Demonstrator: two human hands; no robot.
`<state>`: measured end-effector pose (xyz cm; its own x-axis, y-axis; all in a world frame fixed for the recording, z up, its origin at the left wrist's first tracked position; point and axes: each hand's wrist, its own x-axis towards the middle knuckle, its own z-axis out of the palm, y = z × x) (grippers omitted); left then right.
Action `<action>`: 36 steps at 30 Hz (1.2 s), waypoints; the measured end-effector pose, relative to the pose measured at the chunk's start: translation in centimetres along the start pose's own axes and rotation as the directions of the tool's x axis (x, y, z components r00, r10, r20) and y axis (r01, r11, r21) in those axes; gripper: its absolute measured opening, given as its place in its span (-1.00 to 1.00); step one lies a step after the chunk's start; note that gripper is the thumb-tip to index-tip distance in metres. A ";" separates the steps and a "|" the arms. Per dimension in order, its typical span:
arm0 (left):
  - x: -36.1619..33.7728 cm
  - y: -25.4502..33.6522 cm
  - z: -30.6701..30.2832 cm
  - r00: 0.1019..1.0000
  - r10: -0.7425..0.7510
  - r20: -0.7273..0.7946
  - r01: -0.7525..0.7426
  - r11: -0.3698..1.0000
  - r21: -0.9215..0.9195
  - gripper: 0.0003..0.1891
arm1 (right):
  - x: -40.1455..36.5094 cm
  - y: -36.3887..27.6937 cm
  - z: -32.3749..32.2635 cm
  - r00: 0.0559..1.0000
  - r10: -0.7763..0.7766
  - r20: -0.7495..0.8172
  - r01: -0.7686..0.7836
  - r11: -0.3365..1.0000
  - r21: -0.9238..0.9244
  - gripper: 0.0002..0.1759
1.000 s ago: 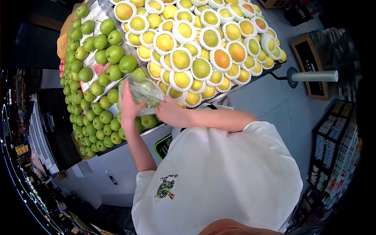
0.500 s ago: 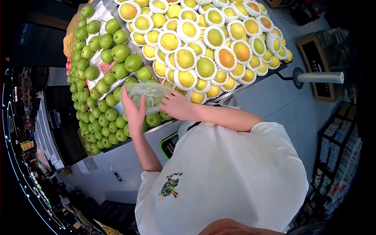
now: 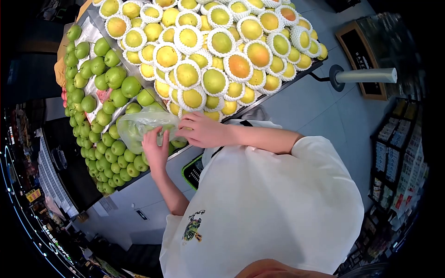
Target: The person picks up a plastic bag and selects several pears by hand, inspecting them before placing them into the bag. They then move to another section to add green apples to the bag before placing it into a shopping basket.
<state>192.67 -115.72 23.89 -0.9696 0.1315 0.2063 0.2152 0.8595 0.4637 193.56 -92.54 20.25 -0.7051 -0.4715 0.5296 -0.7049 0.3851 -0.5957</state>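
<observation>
A clear plastic bag [image 3: 134,127] is spread over the edge of the green apples [image 3: 99,65], and the fruit shows faintly through it. My left hand [image 3: 155,150] has its fingers bent onto the near side of the bag, gripping the film. At the bag's right end, my right hand [image 3: 199,129] pinches the plastic with its fingers curled, palm down. The two hands are close together, just above the front edge of the fruit stand.
Yellow pears in white foam nets [image 3: 187,74] are heaped beside the apples. A roll of plastic bags [image 3: 368,76] sticks out from the stand on the right. Below the stand's edge is a green-rimmed black basket [image 3: 192,171]. Stocked shelves [image 3: 394,148] stand farther right.
My view has shifted, so the fruit sits farther left and up. The bag now spreads out to the left of my hands, and my left hand has moved from its far left side to its near edge.
</observation>
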 end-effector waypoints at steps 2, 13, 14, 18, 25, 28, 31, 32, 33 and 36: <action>-0.8 -0.4 0.7 0.987 0.060 0.147 -0.075 0.993 0.097 -0.79 | -1.1 0.6 -1.6 0.999 0.038 -0.009 -0.037 0.995 0.096 -0.66; -0.3 5.1 2.4 0.968 0.098 -0.232 -0.098 0.995 0.011 -0.92 | -6.0 3.9 -12.2 0.909 0.285 -0.304 -0.269 0.959 0.096 -0.78; -0.1 5.9 2.9 0.959 0.087 -0.269 -0.096 0.995 -0.021 -0.94 | -6.5 5.0 -13.3 0.867 0.327 -0.376 -0.323 0.943 0.075 -0.77; 1.0 9.7 5.2 0.941 0.159 -0.299 -0.175 0.984 -0.029 -0.94 | -7.1 9.5 -18.1 0.711 0.398 -0.579 -0.555 0.824 -0.115 -0.62; 3.2 18.7 10.4 0.978 0.170 -0.124 -0.200 0.936 -0.291 -0.93 | -6.5 9.8 -20.6 0.764 0.512 -0.392 -0.643 0.654 -0.399 -0.36; 4.9 22.0 11.4 0.959 0.275 -0.072 -0.284 0.907 -0.312 -0.91 | -6.6 10.7 -20.9 0.768 0.521 -0.374 -0.638 0.673 -0.373 -0.33; 6.2 23.6 12.6 0.929 0.369 -0.020 -0.362 0.895 -0.261 -0.82 | -7.1 11.2 -21.6 0.788 0.529 -0.315 -0.615 0.705 -0.354 -0.30; 6.7 24.0 13.0 0.914 0.405 -0.004 -0.396 0.893 -0.212 -0.75 | -7.3 11.4 -21.9 0.790 0.543 -0.285 -0.613 0.721 -0.324 -0.30; 7.1 24.3 13.5 0.915 0.403 -0.007 -0.396 0.895 -0.204 -0.75 | -7.4 11.6 -22.2 0.792 0.556 -0.253 -0.611 0.735 -0.294 -0.29; 7.4 24.6 15.1 0.887 0.461 0.017 -0.459 0.886 -0.060 -0.62 | -8.1 12.3 -22.2 0.787 0.564 -0.250 -0.613 0.760 -0.213 -0.28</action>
<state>189.03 -86.12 23.87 -0.7634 0.5211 0.3818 0.6428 0.6717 0.3684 188.88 -66.33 22.02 -0.9718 0.0449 0.2315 -0.1200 0.7512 -0.6491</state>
